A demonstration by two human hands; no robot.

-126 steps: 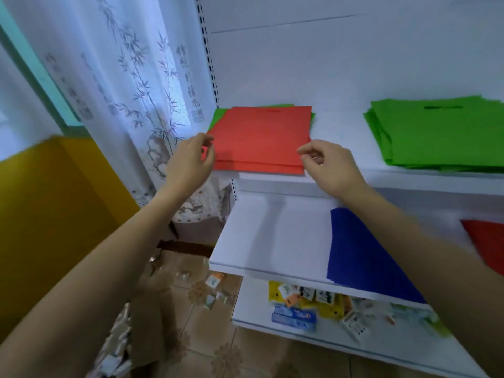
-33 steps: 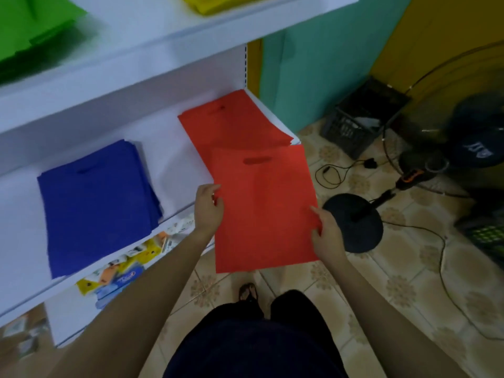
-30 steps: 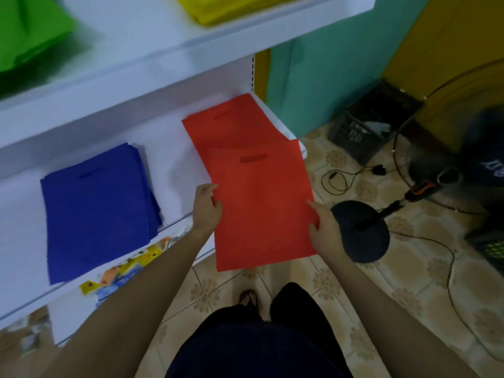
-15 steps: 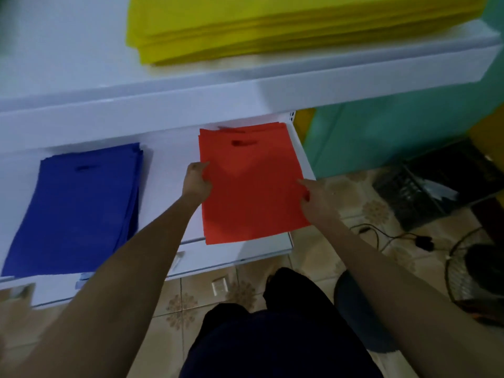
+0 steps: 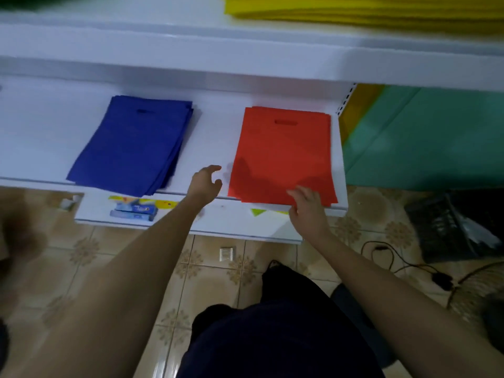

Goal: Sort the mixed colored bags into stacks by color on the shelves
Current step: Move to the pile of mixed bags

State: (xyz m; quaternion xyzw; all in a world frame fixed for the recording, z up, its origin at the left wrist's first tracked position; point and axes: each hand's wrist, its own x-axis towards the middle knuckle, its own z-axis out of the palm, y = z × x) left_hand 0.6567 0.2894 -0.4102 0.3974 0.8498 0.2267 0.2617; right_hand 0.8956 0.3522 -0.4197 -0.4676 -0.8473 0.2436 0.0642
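A stack of red bags (image 5: 283, 148) lies flat at the right end of the white middle shelf (image 5: 215, 132), handle slot toward the back. To its left, with a gap between, sits a stack of blue bags (image 5: 131, 143). Yellow bags (image 5: 354, 9) are piled on the upper shelf (image 5: 191, 53). My right hand (image 5: 305, 207) pinches the near edge of the top red bag at the shelf's front. My left hand (image 5: 206, 182) hovers just left of the red stack, fingers spread, holding nothing.
The lower shelf holds small packets (image 5: 133, 210). A black crate (image 5: 450, 227) stands on the tiled floor at the right, with a cable (image 5: 381, 252) and part of a fan (image 5: 485, 290) beside it. A teal wall borders the shelf's right end.
The red bag came from the left shelf stack, was carried over and laid on the red stack. My left hand has let go and drawn left; my right hand stays at the front edge.
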